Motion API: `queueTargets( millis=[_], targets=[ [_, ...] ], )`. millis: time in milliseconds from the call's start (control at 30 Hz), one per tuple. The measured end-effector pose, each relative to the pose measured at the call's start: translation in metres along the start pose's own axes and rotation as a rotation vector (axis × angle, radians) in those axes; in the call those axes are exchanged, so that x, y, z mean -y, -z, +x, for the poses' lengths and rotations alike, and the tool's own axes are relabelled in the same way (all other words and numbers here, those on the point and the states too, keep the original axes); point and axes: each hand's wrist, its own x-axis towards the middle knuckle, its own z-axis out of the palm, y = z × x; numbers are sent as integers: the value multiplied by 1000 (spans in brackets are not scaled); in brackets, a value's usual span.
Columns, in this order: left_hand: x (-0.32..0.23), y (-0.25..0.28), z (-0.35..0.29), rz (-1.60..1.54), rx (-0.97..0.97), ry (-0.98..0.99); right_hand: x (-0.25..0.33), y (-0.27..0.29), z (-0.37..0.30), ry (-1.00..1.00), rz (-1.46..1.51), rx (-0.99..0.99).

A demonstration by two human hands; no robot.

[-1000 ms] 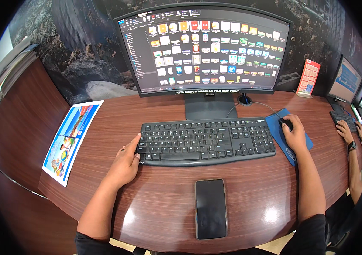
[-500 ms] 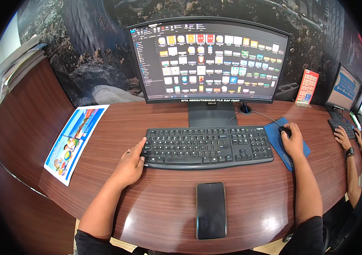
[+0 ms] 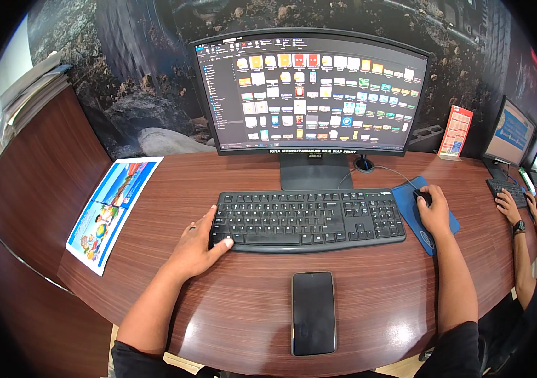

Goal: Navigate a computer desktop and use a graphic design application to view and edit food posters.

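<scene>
My left hand lies at the left end of a black keyboard. Its fingers stretch along the keyboard's side edge, and the thumb is spread over the front left corner keys. On the right, my right hand is wrapped over a black computer mouse, which rests on a blue mouse pad. Behind the keyboard stands a monitor showing a window full of small file thumbnails. A dark smartphone lies face up on the desk between my forearms.
A colourful printed sheet lies at the desk's left, beside a wooden partition topped with stacked papers. At the back right stands a red desk calendar. Far right, another person's hands rest at a second keyboard below another monitor.
My left thumb has swung out from beside the fingers onto the keyboard's front left corner. My right hand stays on the mouse with hardly any movement.
</scene>
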Motion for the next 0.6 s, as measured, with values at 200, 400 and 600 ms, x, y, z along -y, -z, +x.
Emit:
queueTargets(
  millis=[200,400,600],
  targets=[
    [2,-1,0,62,17,-17,-3,-1,0,39,19,-6],
    [8,-3,0,65,12,-37,-6,-3,2,66,15,-21],
    [13,-6,2,47,-2,-76,-3,0,0,36,-17,-20]
  ],
)
